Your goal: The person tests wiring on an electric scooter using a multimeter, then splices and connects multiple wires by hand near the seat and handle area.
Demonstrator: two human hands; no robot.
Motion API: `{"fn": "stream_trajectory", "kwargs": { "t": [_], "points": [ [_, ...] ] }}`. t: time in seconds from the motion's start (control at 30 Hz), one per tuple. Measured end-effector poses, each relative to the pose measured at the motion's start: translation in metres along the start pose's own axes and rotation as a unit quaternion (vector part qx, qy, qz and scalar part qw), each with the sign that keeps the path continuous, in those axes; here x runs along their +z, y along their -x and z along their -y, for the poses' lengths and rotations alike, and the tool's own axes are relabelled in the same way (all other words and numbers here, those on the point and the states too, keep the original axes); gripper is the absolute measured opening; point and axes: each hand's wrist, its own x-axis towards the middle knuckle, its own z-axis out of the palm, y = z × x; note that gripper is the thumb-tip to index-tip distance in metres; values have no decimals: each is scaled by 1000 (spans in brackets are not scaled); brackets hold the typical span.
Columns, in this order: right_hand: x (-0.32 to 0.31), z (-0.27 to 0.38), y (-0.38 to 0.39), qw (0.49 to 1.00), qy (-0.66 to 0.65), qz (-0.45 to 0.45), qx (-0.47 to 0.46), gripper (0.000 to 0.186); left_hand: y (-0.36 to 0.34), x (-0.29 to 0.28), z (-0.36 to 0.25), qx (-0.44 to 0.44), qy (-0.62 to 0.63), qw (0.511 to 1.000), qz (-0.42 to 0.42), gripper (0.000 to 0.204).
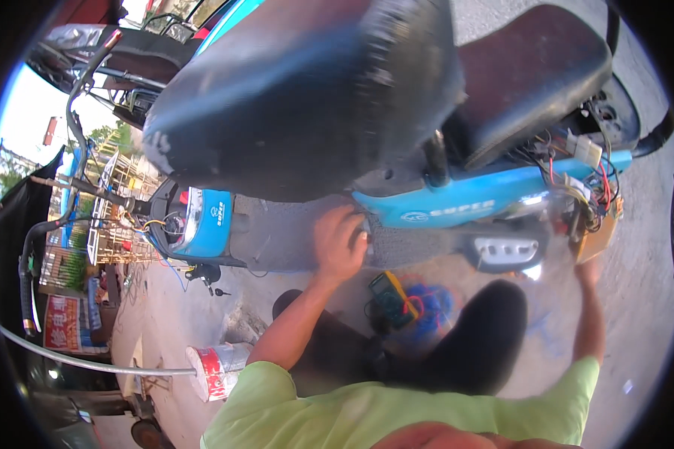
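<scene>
A blue electric scooter stands across the view, its black seat nearest above. My left hand rests on the dark footboard, fingers curled and thumb drawn in. Something small and pale may be at its fingertips, too unclear to name. At the scooter's rear, my right hand grips the lower end of a tan, flat-sided box; most of its fingers are hidden. Beside that box hangs a tangle of wires with a white connector.
A yellow-edged multimeter and blue and red leads lie on the ground by my legs. A red-and-white bucket stands left. Keys hang below the front panel. The handlebar extends far left.
</scene>
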Motion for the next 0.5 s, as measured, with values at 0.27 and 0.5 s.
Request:
{"fn": "stream_trajectory", "kwargs": {
  "t": [0.27,0.5],
  "points": [
    [-182,53,139,991,-87,-7,-100,40,-1,-12,14,-32,75,996,-26,32],
    [-388,151,295,975,-163,87,-122,33,13,1,34,-114,266,954,-81,26]
  ]
}}
